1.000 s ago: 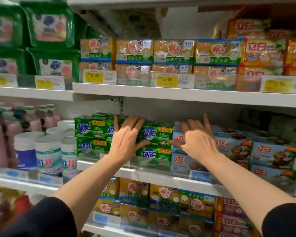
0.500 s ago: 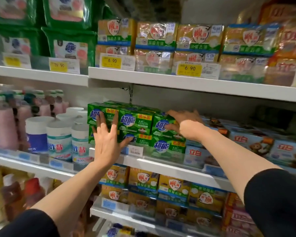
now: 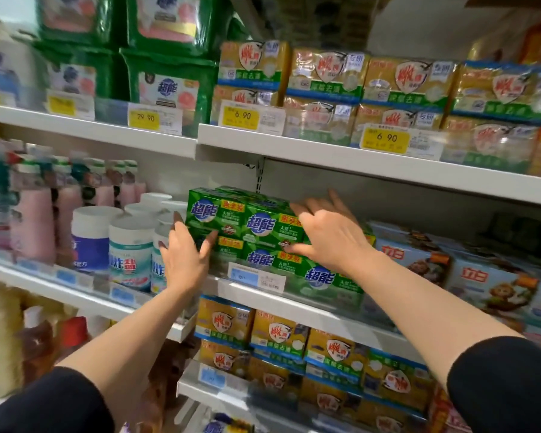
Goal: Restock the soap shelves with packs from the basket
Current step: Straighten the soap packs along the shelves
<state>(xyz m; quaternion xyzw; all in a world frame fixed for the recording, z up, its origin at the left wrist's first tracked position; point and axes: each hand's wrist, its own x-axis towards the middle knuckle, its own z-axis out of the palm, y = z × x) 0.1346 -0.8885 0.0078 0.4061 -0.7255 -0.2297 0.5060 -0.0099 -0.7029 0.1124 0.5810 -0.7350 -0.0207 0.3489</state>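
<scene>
Head view: a shop rack of white shelves, seen at a tilt, with both hands raised to the middle shelf (image 3: 294, 295). The green soap packs (image 3: 260, 226) stand two high at the left end of this shelf, against its front edge, behind a clear lip with a white label (image 3: 256, 279).

The left hand (image 3: 186, 256) is at the left end of the stack. Its fingers are spread and loosely curved; the thumb lies against the front of the lower left pack and the fingertips reach up beside the left face of the upper pack. It presses on the stack rather than closing round any pack.

The right hand (image 3: 328, 235) lies flat over the right part of the stack, fingers spread wide across the top row, thumb low against the front of the lower row. It encloses nothing. Both forearms are bare below black sleeves (image 3: 506, 385).

To the right of the green packs, on the same shelf, lie blue soap boxes (image 3: 487, 279). To the left, on the adjoining shelf, stand white tubs (image 3: 128, 248) and pink bottles (image 3: 32, 220), blurred.

The shelf above carries yellow soap packs (image 3: 325, 73) with yellow price tags (image 3: 388, 139) at its front edge, and green tubs (image 3: 169, 82) further left. The shelf below holds more yellow soap packs. The basket is out of view.
</scene>
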